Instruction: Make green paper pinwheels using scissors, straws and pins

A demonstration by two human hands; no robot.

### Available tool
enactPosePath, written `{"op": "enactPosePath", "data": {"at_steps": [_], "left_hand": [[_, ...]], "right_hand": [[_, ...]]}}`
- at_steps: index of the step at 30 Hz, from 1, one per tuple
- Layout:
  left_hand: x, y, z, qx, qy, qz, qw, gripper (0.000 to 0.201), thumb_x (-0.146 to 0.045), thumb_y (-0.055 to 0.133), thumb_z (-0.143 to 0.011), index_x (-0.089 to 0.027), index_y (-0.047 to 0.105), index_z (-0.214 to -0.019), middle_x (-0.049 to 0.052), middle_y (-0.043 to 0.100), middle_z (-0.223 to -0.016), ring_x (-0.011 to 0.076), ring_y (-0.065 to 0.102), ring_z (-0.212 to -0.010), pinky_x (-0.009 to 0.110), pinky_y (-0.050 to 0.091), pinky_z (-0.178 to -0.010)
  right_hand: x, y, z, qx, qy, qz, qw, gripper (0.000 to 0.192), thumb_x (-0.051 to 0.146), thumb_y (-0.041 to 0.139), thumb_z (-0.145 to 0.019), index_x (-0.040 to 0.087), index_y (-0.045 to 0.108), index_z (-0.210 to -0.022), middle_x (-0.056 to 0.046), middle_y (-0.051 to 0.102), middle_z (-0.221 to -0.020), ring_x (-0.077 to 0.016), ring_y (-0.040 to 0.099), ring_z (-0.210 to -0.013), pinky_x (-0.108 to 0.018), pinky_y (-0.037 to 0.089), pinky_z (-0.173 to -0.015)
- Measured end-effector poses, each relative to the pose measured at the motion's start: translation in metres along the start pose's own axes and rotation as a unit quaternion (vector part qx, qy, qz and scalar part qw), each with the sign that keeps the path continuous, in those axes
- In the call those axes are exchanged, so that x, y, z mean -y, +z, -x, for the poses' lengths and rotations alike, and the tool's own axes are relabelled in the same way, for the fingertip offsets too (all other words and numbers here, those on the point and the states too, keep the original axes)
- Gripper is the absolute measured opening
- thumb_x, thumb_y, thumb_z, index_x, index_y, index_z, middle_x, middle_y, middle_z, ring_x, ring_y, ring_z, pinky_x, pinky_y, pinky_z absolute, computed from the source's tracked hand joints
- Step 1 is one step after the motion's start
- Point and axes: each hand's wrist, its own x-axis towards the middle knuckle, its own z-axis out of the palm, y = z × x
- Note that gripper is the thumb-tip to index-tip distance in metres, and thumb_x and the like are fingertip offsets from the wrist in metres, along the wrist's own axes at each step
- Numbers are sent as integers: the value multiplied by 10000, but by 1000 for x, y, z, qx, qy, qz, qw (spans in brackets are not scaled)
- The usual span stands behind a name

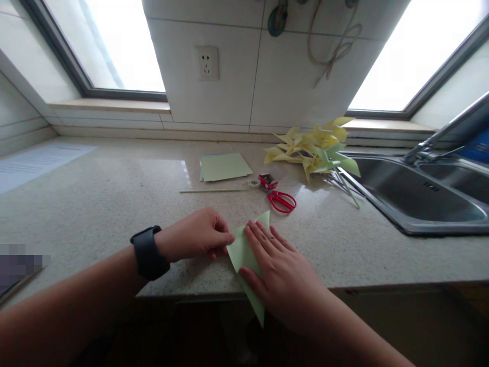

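At the lower centre of the frame the right hand [280, 272] lies flat on a pale green sheet of paper [241, 251], its fingers [263, 239] spread and pressing the sheet down against the front edge of the countertop [114, 204]; it grips nothing, only weighs on the paper. Just to its left the left hand [196, 235], with a dark watch [148, 253] on the wrist, has its fingers curled shut, the tips pinching or pushing at the sheet's left corner; whether they hold the edge or only run along a crease cannot be told. The paper already shows a triangular outline, one point toward the upper right and another hanging off the counter edge at the bottom, so by my judgement a diagonal fold is made or being pressed, and the sheet is far from any finished form. Farther up, at centre, lie red scissors [281, 200], a thin pale stick [214, 191] and a small stack of green sheets [224, 166], unused paper that suggests more pieces are left to do. At the upper right of centre a heap of yellow and green paper pinwheels [313, 148] sits just beside the steel sink [420, 196], apparently completed items.
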Motion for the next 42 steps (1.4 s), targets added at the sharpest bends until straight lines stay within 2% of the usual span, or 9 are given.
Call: {"op": "enactPosePath", "data": {"at_steps": [8,14,21,25,30,36,42], "left_hand": [[2,-1,-2,0,7,2,1000,297,-404,663,-812,-160,710,-649,55,721,-647,153,626,-538,253,479,-536],[4,-1,-3,4,5,8,1000,292,-403,672,-810,-161,708,-651,48,720,-638,153,631,-538,253,485,-536],[2,-14,-7,-2,-5,-4,1000,296,-409,694,-789,-152,703,-642,53,717,-629,147,621,-529,257,494,-541],[3,-27,-15,-29,-4,-27,999,279,-403,710,-769,-154,713,-642,54,715,-627,149,615,-533,260,488,-548],[5,-31,-18,-40,-4,-35,999,277,-403,710,-771,-157,724,-644,55,716,-623,157,634,-555,260,497,-560],[6,-32,-16,-37,-3,-27,999,285,-404,709,-782,-154,731,-647,45,698,-609,143,605,-527,257,485,-538],[8,-34,-17,-35,1,-24,999,294,-415,718,-785,-157,732,-645,43,701,-613,138,604,-540,246,484,-540]], "right_hand": [[-15,2,11,-13,-8,3,1000,983,759,423,-904,65,243,-1576,-176,232,-1617,-326,257,-1510,-545,192,-1256],[-19,-2,12,13,-8,2,1000,1294,863,612,-686,35,176,-1580,-203,157,-1626,-366,217,-1518,-564,123,-1262],[-34,-13,12,29,-45,-48,997,960,688,537,-898,107,215,-1592,-160,201,-1629,-293,220,-1526,-514,151,-1268],[-35,-14,7,18,-56,-43,997,955,730,517,-885,143,251,-1589,-130,197,-1642,-299,181,-1535,-509,194,-1262],[-29,-10,3,32,-101,-46,993,1039,770,534,-844,138,202,-1599,-147,188,-1647,-298,175,-1537,-478,162,-1270],[-25,-9,11,32,-119,-35,992,905,685,665,-812,381,281,-1574,-100,56,-1675,-350,138,-1531,-556,189,-1236],[-26,-12,11,33,-148,-48,987,845,632,724,-795,500,316,-1523,-23,-18,-1684,-384,118,-1528,-604,209,-1214]]}}
